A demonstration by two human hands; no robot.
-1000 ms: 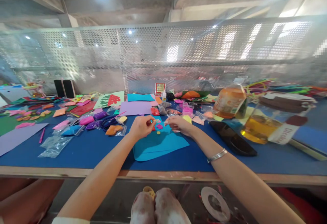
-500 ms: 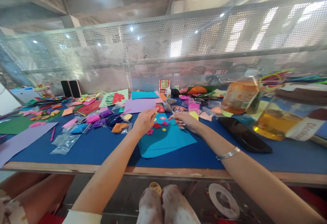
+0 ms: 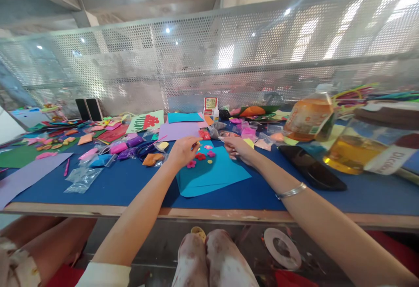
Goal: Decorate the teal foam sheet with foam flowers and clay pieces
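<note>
A teal sheet (image 3: 209,175) lies on the blue table (image 3: 131,186), its near left corner hidden under the left forearm. At the sheet's far edge the left hand (image 3: 183,151) pinches its fingertips together on something too small to make out, just beside small red and pink flower cut-outs (image 3: 200,156) resting on the sheet. Right of them, the right hand (image 3: 238,148) hovers with fingers curled; whether it grips anything cannot be told. Farther right of the sheet lie a black phone (image 3: 310,168) and a blurred jar (image 3: 369,143), cut off by the frame.
</note>
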